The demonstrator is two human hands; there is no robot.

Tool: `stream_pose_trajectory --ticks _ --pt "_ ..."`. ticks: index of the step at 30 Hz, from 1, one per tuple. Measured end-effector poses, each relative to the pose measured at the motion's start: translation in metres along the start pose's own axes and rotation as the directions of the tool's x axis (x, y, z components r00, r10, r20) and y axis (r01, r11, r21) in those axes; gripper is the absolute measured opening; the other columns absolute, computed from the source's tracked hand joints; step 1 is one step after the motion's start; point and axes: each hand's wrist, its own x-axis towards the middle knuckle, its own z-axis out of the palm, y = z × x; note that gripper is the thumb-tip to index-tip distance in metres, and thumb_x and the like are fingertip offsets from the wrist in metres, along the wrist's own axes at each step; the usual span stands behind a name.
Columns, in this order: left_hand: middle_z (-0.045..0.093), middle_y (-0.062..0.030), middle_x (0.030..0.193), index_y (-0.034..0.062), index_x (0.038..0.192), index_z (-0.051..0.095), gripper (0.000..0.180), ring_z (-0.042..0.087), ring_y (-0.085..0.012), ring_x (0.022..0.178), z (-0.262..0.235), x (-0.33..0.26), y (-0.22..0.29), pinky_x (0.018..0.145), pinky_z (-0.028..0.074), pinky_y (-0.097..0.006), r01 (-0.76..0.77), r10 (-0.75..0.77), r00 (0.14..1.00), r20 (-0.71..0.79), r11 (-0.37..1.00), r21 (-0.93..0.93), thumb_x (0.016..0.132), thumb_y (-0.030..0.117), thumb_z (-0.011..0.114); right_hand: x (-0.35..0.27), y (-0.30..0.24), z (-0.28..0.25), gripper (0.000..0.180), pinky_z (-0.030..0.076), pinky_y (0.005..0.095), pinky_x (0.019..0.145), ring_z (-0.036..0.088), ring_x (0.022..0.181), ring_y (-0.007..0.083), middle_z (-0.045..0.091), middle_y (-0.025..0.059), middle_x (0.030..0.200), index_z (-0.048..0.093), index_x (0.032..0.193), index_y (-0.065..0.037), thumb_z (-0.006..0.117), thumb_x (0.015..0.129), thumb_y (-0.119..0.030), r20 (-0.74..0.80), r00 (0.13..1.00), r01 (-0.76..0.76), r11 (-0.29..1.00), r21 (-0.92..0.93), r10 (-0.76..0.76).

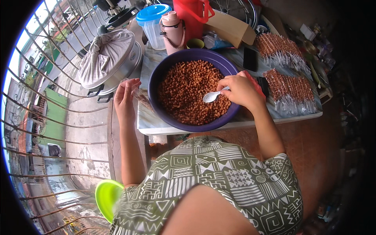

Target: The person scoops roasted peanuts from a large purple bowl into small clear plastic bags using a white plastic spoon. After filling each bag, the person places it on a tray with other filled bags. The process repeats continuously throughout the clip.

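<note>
A purple basin [154,103] full of reddish-brown peanuts [188,88] stands on the table before me. My right hand [239,89] is closed round the handle of a white plastic spoon [210,97], whose bowl is over the peanuts. Left of the basin, my left hand [126,94] is raised with its fingers pinched together. A thin clear plastic bag [144,100] with brown contents hangs by those fingertips, beside the basin's rim. It is partly blurred, so how full it is I cannot tell.
Filled peanut packs [291,88] lie in two groups on the table's right [301,116], near a dark phone [250,59]. Behind the basin stand a pink bottle [172,33], a blue-lidded container [152,23] and a red pitcher [190,23]. A cloth-covered pot [111,58] is at left.
</note>
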Motion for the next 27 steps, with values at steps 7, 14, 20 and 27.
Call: stream_pose_trajectory --ticks 7,14,20,27 --pt "0.069 -0.0131 0.116 0.0007 0.105 0.067 0.023 0.065 -0.0215 0.107 0.010 0.013 0.019 0.101 0.046 -0.036 -0.071 0.071 0.997 0.016 0.997 0.038 0.101 0.022 0.060 -0.008 0.014 0.014 0.008 0.038 0.0392 0.092 0.066 0.084 0.0269 0.071 0.0092 0.084 0.072 0.088 -0.010 0.069 0.080 -0.010 -0.051 0.998 0.023 0.999 0.036 -0.021" --pt "0.042 -0.0158 0.149 -0.0021 0.142 0.040 0.073 0.041 -0.0231 0.136 -0.011 -0.030 -0.113 0.113 0.032 -0.036 -0.055 0.055 0.998 -0.001 0.998 0.044 0.092 0.042 0.069 -0.003 0.019 0.034 0.011 0.038 0.0359 0.091 0.063 0.084 0.0248 0.071 0.0053 0.085 0.073 0.090 -0.012 0.074 0.080 -0.018 -0.027 1.000 -0.002 0.995 0.099 0.005" --pt "0.053 -0.0086 0.126 -0.0049 0.138 0.043 0.072 0.053 -0.0134 0.111 0.008 -0.030 -0.113 0.100 0.039 -0.028 -0.039 0.038 0.999 0.026 0.998 0.052 0.096 0.051 0.060 -0.010 0.026 0.022 0.012 0.039 0.0361 0.091 0.065 0.085 0.0242 0.071 0.0060 0.085 0.073 0.090 -0.012 0.074 0.079 -0.018 0.015 0.992 -0.125 0.985 0.117 0.124" --pt "0.048 0.0047 0.067 0.0028 0.118 0.052 0.051 0.047 -0.0044 0.053 -0.009 -0.034 -0.088 0.047 0.039 -0.018 -0.029 0.028 1.000 0.015 0.996 0.084 0.096 0.047 0.062 0.002 0.034 0.029 0.009 0.039 0.0420 0.093 0.067 0.088 0.0272 0.072 0.0090 0.087 0.072 0.091 -0.011 0.069 0.083 -0.014 -0.014 0.999 -0.051 0.996 0.070 0.052"
